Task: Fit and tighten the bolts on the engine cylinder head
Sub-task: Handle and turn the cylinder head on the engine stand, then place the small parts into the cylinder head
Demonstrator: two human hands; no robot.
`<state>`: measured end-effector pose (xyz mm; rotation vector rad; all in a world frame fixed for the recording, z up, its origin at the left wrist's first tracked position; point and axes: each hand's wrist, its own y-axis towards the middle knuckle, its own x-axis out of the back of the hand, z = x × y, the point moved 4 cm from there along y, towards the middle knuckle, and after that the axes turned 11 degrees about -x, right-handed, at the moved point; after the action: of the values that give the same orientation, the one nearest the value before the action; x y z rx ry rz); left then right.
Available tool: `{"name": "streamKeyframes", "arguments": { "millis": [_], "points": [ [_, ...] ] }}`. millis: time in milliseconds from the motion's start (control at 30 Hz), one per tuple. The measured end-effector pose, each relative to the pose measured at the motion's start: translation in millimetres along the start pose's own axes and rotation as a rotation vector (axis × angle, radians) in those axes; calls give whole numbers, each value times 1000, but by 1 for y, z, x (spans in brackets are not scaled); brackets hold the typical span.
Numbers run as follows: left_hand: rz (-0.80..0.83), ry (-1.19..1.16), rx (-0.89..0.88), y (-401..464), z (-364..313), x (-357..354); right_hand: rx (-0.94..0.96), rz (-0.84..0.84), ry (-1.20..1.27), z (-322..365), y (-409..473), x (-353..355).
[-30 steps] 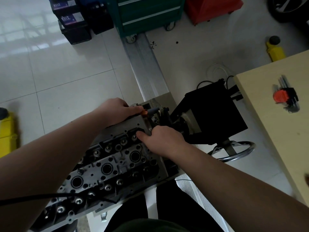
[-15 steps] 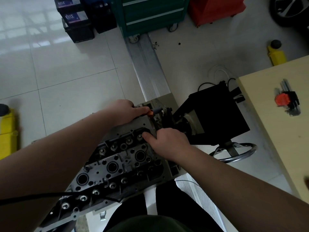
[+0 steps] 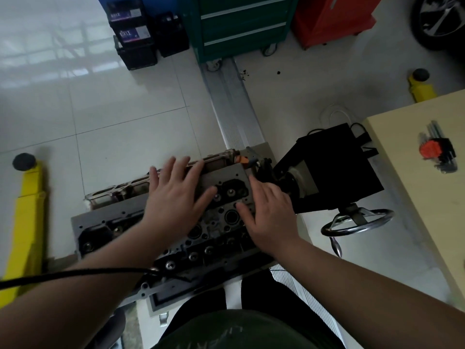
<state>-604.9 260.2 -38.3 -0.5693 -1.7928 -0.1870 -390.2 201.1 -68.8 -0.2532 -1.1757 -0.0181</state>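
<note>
The grey engine cylinder head point(image 3: 105, 222) lies across the middle of the head view on a stand, its dark top face full of round bores and several bolt heads point(image 3: 170, 265). My left hand point(image 3: 176, 197) lies flat on the head's upper middle, fingers spread and straight toward its far edge. My right hand point(image 3: 269, 212) rests on the head's right end, fingers extended, thumb beside a large bore point(image 3: 231, 216). Neither hand holds anything. An orange-tipped part point(image 3: 243, 159) sticks out at the head's far right corner.
A black stand box point(image 3: 334, 172) with a steel handwheel point(image 3: 357, 221) sits right of the head. A wooden table point(image 3: 415, 197) on the right carries a hex key set point(image 3: 437, 151). Yellow lift arms point(image 3: 25, 210) flank the floor. A black cable point(image 3: 75, 273) crosses my left forearm.
My left hand has let go of the far right corner and moved left, opening flat on the head. My right hand has spread open. The head now looks rotated to a flatter angle.
</note>
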Motion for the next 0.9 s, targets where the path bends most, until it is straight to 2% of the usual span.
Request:
{"name": "streamKeyframes", "arguments": {
  "millis": [100, 233, 567, 767, 900],
  "points": [
    [51, 55, 1, -23, -4, -22, 3, -10, 4, 1, 4, 0],
    [10, 153, 10, -22, -2, -34, 21, 1, 5, 2, 11, 0],
    [61, 209, 25, -22, -8, -34, 12, -48, 76, -2, -3, -5],
    [102, 205, 11, -22, -14, -27, -25, 59, -68, -3, 3, 3],
    [118, 143, 1, -20, -25, -12, -87, -51, 74, -24, -41, 26]
  ]
}}
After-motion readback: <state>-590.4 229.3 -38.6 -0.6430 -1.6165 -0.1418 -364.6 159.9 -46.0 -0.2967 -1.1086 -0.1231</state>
